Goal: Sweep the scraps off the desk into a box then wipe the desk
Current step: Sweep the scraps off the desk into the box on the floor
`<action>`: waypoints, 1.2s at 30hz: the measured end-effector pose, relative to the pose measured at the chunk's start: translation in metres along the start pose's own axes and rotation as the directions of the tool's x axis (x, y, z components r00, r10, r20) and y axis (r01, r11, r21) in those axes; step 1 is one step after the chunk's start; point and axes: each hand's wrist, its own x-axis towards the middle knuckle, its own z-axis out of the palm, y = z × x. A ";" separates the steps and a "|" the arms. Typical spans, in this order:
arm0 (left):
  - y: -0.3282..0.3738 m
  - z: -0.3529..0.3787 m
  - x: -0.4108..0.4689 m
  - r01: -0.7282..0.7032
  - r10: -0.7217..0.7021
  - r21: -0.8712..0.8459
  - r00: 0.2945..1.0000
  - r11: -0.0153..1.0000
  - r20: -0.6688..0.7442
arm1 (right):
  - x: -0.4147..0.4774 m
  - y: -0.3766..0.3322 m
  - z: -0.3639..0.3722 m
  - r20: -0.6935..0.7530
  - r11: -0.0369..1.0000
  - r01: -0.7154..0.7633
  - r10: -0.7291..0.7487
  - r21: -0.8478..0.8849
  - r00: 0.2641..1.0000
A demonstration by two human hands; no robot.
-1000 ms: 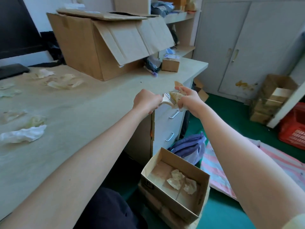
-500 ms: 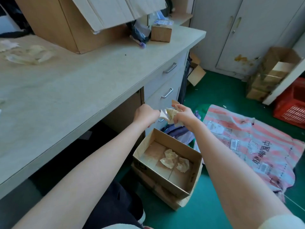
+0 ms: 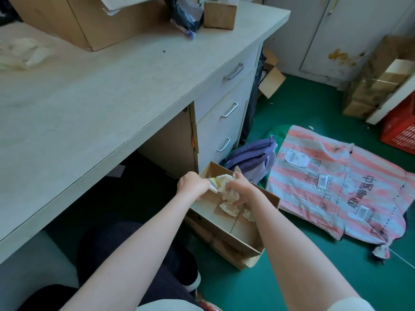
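My left hand (image 3: 193, 185) is closed around a small brush (image 3: 213, 183); only its metal band and pale bristles show. My right hand (image 3: 242, 189) clutches crumpled paper scraps (image 3: 227, 191) against the bristles. Both hands hover just above the far end of an open cardboard box (image 3: 241, 244) that stands on the green floor beside the desk's drawers. Two more scraps (image 3: 229, 209) lie inside it. The pale desk (image 3: 112, 90) is to the left, with blurred scraps (image 3: 22, 53) at its far left.
A large cardboard box (image 3: 71, 21) and a small one (image 3: 220, 15) sit at the back of the desk. Drawers (image 3: 228, 108) face the floor box. A purple cloth (image 3: 252, 158), a striped sack (image 3: 336, 189), a red crate (image 3: 402, 131) and stacked boxes (image 3: 377, 77) lie on the floor.
Both hands, with the brush and scraps, have dropped from the desk's edge to just over the floor box. My view has tilted downward with them.
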 end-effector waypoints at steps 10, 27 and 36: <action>-0.007 -0.005 -0.001 -0.062 0.087 0.279 0.993 0.958 -0.082 | 0.009 0.012 0.005 0.014 0.997 -0.055 0.056 -0.053 0.998; 0.037 -0.070 -0.041 -0.347 0.364 0.129 0.919 0.929 -0.152 | -0.035 -0.074 -0.019 -0.263 0.969 0.243 -0.245 -0.039 0.933; 0.074 -0.124 -0.081 -0.511 0.523 0.120 0.807 0.851 -0.274 | -0.091 -0.156 -0.030 -0.395 0.894 0.440 -0.434 -0.081 0.810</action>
